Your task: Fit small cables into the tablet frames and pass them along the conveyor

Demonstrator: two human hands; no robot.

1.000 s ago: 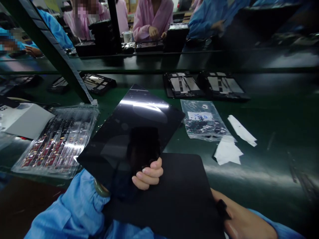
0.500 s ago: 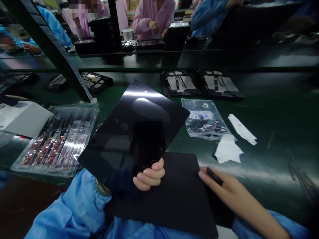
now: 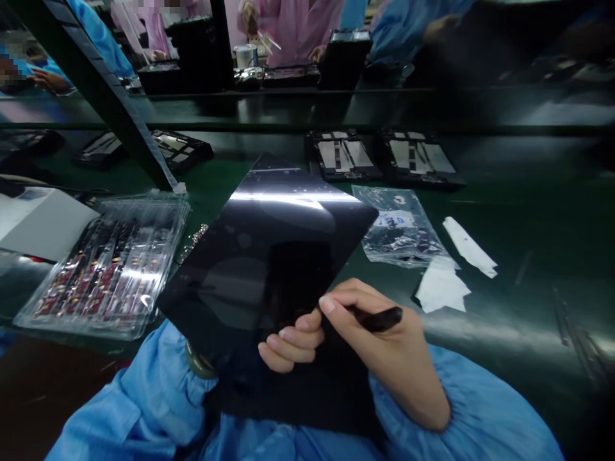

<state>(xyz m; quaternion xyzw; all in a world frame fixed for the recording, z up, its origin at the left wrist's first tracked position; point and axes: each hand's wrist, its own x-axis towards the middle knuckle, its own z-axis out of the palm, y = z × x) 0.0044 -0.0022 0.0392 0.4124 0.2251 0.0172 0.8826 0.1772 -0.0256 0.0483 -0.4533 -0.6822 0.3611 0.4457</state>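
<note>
My left hand (image 3: pixel 293 342) grips a glossy black tablet (image 3: pixel 240 269) by its near edge, fingers curled over the glass and thumb hidden beneath. The tablet is tilted, its face toward me, reflecting bright lamp streaks. At its right edge, beside my left fingertips, my right hand (image 3: pixel 384 339) is closed in a pinch. A slim black tool (image 3: pixel 384 319) sticks out from between its thumb and fingers; the working end is hidden. Below both hands lies a flat, dark panel (image 3: pixel 331 390), partly covered.
Clear plastic trays of small parts (image 3: pixel 106 269) sit left, near a white box (image 3: pixel 43 221). Opened tablet housings (image 3: pixel 341 153) line the bench's far side. A zip bag (image 3: pixel 403 227) and white paper scraps (image 3: pixel 442 285) lie right. A slanted post (image 3: pixel 110 89) rises left; co-workers sit opposite.
My right hand has moved left and up from the dark panel's edge to the tablet's right edge, still with the black tool. The tablet has shifted slightly right in my left hand.
</note>
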